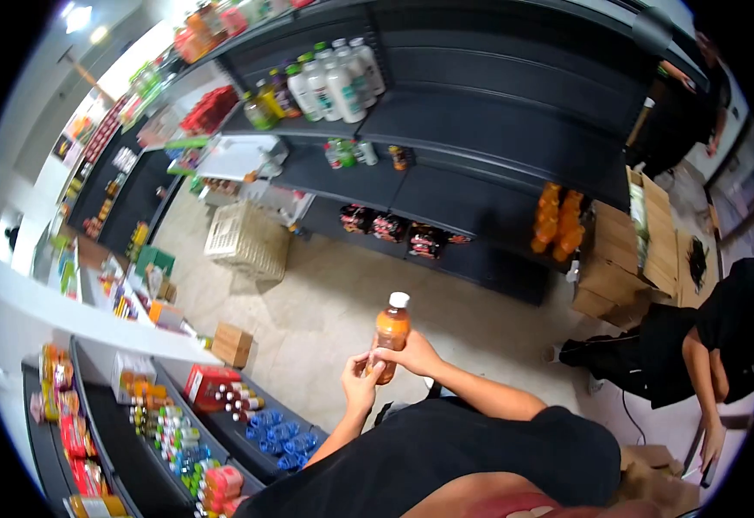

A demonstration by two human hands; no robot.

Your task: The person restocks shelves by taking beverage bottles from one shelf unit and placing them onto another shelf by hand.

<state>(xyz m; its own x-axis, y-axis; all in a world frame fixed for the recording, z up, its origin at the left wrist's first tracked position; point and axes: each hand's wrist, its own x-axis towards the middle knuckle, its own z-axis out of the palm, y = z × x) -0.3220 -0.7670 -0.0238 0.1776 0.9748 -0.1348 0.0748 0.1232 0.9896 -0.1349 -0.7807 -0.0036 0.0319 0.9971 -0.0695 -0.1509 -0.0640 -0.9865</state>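
A bottle of orange drink (392,325) with a white cap stands nearly upright between my two hands, held out in front of my body. My right hand (413,354) wraps its lower half from the right, thumb across the front. On the other side, my left hand (360,385) pinches the bottle near its base with bent fingers. The label is partly covered by my fingers, and its print is too small to read.
Dark shelving (481,121) runs across the far side, carrying white bottles (342,91) and orange bottles (558,223). Lower left, another shelf holds blue bottle packs (280,439). A cream basket (246,242), small carton (232,344) and large cardboard box (614,259) stand on the floor. People in black are at right.
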